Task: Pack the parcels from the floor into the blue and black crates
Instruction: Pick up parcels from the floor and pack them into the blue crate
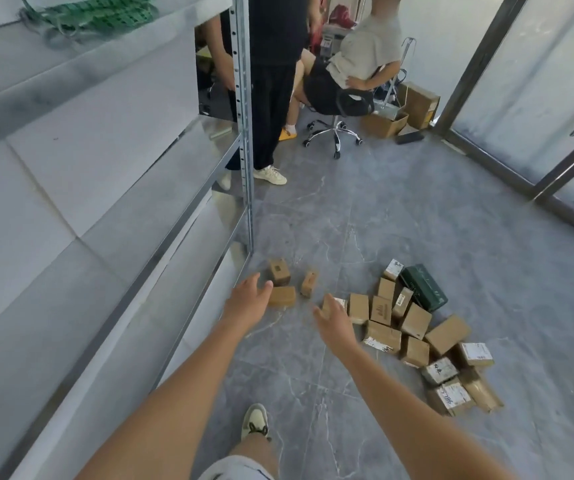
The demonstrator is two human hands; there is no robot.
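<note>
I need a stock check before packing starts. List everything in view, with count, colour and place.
small parcels: three, brown cardboard, on the floor by the shelf foot, apart from the pile
parcel pile: over a dozen, brown, some with white labels, on the floor to the right
green box: one, dark green, at the pile's far edge
shelving: one, grey metal, along the left
green strapping: one bundle, on the top shelf
office chair: one, black with chrome base, far end, a person seated on it
open cartons: two, brown, beside the chair
crates: none in view
left hand: open, above the small parcels
right hand: open, above the near edge of the pile
</note>
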